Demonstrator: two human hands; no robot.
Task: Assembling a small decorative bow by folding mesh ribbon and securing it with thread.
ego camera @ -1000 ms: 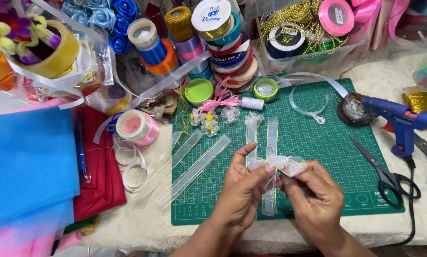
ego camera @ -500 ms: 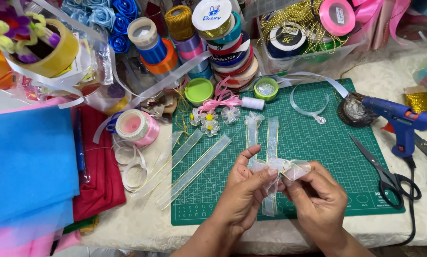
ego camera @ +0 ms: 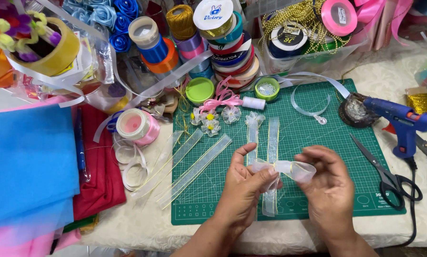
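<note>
Head view: your left hand (ego camera: 246,183) pinches the sheer ribbon loop (ego camera: 289,170) over the green cutting mat (ego camera: 318,143); your right hand (ego camera: 328,183) grips its rightward end, long axis running left-right.

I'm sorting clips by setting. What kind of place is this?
Most likely a home craft table for ribbon work. A green cutting mat lies under both hands, stacked ribbon spools crowd the back, and a blue glue gun and scissors lie alongside.
</note>
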